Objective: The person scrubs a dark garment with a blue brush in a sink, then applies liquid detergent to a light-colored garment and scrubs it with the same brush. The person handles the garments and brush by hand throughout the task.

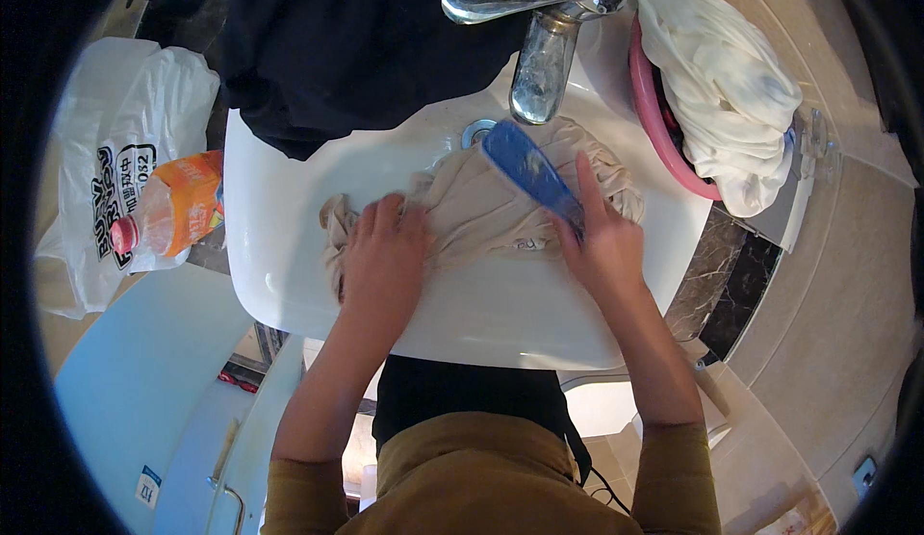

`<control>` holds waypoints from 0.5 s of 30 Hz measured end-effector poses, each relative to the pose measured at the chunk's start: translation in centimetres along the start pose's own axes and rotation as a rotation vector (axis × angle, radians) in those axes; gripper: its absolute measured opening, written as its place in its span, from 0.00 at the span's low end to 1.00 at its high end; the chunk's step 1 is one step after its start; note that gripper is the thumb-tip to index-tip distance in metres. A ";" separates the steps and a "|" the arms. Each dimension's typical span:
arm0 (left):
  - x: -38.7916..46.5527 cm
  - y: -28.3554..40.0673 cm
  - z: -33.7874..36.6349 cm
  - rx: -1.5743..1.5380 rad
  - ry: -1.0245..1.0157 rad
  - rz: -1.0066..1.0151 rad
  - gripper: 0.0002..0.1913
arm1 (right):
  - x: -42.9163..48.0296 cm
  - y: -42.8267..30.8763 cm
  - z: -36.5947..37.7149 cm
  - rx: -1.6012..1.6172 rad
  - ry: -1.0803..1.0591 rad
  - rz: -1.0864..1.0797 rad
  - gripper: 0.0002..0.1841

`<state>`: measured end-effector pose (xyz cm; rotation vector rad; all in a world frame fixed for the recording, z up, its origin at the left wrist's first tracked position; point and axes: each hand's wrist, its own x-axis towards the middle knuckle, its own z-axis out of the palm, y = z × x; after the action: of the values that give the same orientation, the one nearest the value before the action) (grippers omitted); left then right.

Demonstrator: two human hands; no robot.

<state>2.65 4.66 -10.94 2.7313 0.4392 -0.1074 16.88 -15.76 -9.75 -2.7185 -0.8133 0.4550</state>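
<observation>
A wet beige cloth garment (pixel 476 210) lies bunched in the white washbasin (pixel 289 304). My left hand (pixel 386 253) grips the cloth near its left end, with the fingers curled over it. In my right hand (pixel 603 239) is the handle of a blue scrubbing brush (pixel 530 167). Its back faces up, so the bristles are hidden. The brush's head slants up and left over the cloth, towards the metal drain (pixel 478 133). One finger of the right hand points forward beside the handle.
The chrome tap (pixel 545 66) overhangs the basin. Dark fabric (pixel 361 44) drapes over its back left rim. To the right stands a pink tub (pixel 650 109) heaped with white fabric (pixel 722 80). An orange-labelled bottle (pixel 180 199) and a white plastic bag (pixel 137 95) lie left.
</observation>
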 end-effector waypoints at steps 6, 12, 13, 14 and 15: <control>3.9 0.7 1.5 -0.063 -0.352 -0.207 0.11 | 1.4 1.8 1.7 -0.096 -0.030 -0.110 0.23; -0.2 0.0 -5.3 -0.371 0.205 -0.145 0.13 | -2.0 2.2 -2.7 0.063 0.249 -0.212 0.22; -1.3 0.2 -6.3 -0.397 0.237 -0.181 0.13 | -2.6 2.1 -3.3 0.078 0.294 -0.242 0.22; -2.2 0.3 -6.9 -0.423 0.269 -0.217 0.13 | -3.2 2.2 -3.5 0.092 0.304 -0.269 0.22; -2.8 0.1 -6.9 -0.343 0.215 -0.203 0.13 | -3.8 2.2 -3.6 0.107 0.314 -0.299 0.23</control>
<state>0.08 6.35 -4.11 2.3640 0.7229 0.1936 16.25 -20.23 -6.38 -2.4272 -1.0462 0.0063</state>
